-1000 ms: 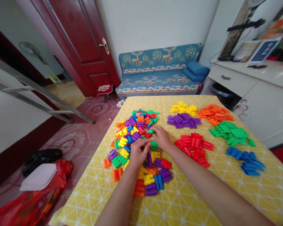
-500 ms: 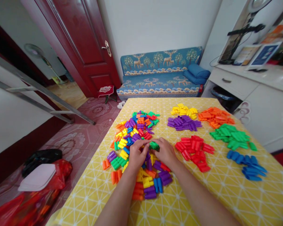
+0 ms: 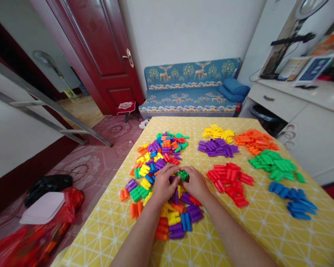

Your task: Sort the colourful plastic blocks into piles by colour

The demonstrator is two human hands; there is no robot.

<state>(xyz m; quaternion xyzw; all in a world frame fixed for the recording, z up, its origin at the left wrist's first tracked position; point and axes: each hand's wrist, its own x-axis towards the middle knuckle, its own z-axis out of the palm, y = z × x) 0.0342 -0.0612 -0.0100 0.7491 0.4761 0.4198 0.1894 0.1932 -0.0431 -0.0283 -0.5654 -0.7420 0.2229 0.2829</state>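
Both hands meet over the near part of a mixed pile of coloured plastic pieces. My left hand has its fingers curled against a green piece. From the other side my right hand grips the same green piece, fingers bent round it. Sorted heaps lie to the right on the yellow cloth: red pieces, purple pieces, yellow pieces, orange pieces, green pieces and blue pieces.
The yellow patterned table reaches toward a blue sofa. A white cabinet stands at the right. Red bags lie on the floor at the left, below a metal ladder.
The left hand's fingers have closed in nearer to the green piece, which shows slightly lower and turned between the hands. The whole view has shifted a little.
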